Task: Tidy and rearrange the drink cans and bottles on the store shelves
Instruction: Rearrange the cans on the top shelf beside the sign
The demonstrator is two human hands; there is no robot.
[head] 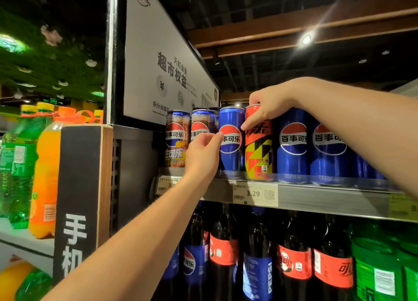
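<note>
Red-orange slim metal can with yellow-and-black pattern (259, 149): upright on grey metal shelf (321, 195), front row. Right hand (272, 107) fingers clamped round its top. Left hand (201, 154) fingers curled, tips touching tall blue cola can (231, 158) just left; whether they grip it cannot be told.

— What is up high?
— A big white sign (167, 74) with black writing; a bright lamp (306, 39) glows by brown beams (294, 22).
— And lower?
— A price tag (255, 194) says 3.29; a black board (79, 199) with white writing stands left.
</note>
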